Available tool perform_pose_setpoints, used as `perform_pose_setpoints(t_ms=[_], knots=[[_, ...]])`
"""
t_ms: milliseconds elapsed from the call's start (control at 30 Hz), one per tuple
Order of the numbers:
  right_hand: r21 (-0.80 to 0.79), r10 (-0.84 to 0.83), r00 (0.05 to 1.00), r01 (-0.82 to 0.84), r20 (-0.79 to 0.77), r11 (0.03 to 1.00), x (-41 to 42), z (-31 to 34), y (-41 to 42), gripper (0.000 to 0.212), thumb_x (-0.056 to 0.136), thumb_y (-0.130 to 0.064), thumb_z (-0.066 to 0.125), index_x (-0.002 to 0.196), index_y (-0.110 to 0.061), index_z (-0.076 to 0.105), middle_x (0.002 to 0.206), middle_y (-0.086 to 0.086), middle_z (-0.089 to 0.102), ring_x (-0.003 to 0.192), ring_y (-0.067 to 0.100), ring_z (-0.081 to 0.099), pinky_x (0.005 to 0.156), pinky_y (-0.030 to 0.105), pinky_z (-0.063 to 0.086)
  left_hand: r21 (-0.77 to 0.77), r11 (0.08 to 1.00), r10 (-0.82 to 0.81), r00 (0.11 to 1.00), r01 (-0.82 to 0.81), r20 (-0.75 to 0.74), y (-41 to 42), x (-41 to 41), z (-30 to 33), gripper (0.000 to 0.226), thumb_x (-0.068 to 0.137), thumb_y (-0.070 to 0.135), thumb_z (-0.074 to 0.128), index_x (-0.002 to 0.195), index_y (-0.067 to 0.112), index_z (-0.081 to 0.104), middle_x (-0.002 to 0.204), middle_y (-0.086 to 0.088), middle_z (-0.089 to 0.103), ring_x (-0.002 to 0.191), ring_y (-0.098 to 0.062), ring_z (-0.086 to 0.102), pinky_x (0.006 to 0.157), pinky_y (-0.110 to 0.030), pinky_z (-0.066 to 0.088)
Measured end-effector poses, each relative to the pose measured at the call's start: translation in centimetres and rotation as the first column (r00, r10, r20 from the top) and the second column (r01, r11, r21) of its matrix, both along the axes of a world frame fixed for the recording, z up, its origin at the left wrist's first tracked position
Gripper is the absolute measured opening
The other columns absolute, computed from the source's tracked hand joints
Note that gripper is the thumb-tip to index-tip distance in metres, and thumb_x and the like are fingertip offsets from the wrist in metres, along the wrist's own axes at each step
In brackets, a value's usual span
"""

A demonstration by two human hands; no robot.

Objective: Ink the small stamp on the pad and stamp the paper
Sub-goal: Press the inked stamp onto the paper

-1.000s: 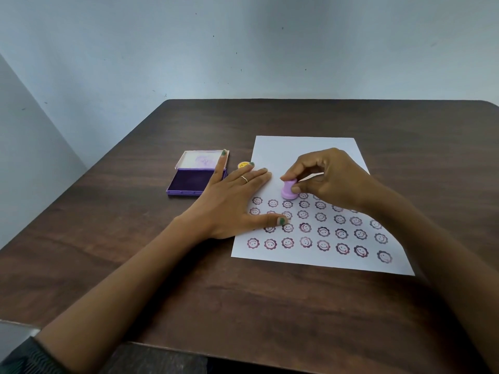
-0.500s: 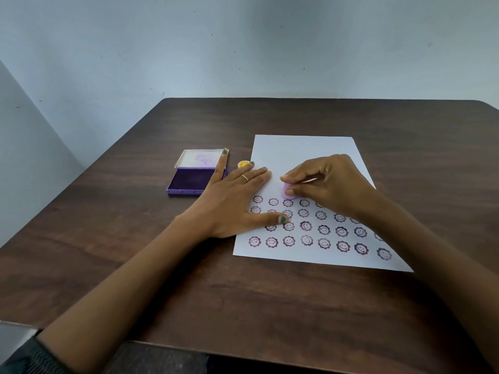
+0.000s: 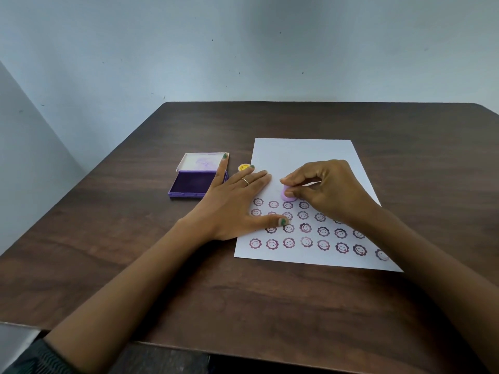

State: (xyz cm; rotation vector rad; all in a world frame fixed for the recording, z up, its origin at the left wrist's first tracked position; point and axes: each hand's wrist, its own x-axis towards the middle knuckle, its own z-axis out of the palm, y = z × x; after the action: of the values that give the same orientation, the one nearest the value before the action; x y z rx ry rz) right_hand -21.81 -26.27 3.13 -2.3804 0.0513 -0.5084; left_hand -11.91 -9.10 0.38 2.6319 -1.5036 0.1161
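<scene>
Stamp (image 3: 286, 194) barely moved, seemingly on paper (image 3: 302, 155), pinched by right hand (image 3: 326, 188); left hand (image 3: 237, 203) spread flat.

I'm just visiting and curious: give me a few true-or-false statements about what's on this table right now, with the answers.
1. The right hand pinches a small lilac stamp. True.
2. The ink pad has its lid shut. False: it lies open.
3. The left hand lies flat, partly on the paper. True.
4. The paper is blank. False: rows of smiley flower prints cover its near part.
5. A yellow cap lies beside the pad. True.
</scene>
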Motion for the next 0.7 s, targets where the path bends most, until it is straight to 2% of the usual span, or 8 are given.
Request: perform_pose_setpoints(t_ms=[500, 700], knots=[[-0.010, -0.017, 1.000, 0.017, 0.002, 1.000, 0.20, -0.01, 0.07, 0.024, 0.074, -0.016, 0.073, 0.096, -0.008, 0.071, 0.099, 0.010, 0.073, 0.083, 0.016, 0.068, 0.075, 0.013, 0.048, 0.006, 1.000, 0.004, 1.000, -0.004, -0.011, -0.03, -0.05, 0.07, 0.105, 0.065, 0.088, 0.015, 0.150, 0.027, 0.011, 0.159, 0.008, 0.013, 0.145, -0.007, -0.001, 0.101, -0.034, -0.038], [-0.005, -0.001, 1.000, 0.001, -0.003, 1.000, 0.14, 0.16, -0.07, 0.024, 0.072, -0.016, 0.075, 0.095, -0.009, 0.071, 0.097, 0.009, 0.074, 0.081, 0.014, 0.067, 0.074, 0.005, 0.046, 0.007, 1.000, 0.007, 1.000, -0.007, -0.007, -0.06, -0.04, 0.04, 0.106, 0.063, 0.088, 0.014, 0.149, 0.027, 0.010, 0.159, 0.008, 0.013, 0.145, -0.007, -0.001, 0.101, -0.034, -0.038]])
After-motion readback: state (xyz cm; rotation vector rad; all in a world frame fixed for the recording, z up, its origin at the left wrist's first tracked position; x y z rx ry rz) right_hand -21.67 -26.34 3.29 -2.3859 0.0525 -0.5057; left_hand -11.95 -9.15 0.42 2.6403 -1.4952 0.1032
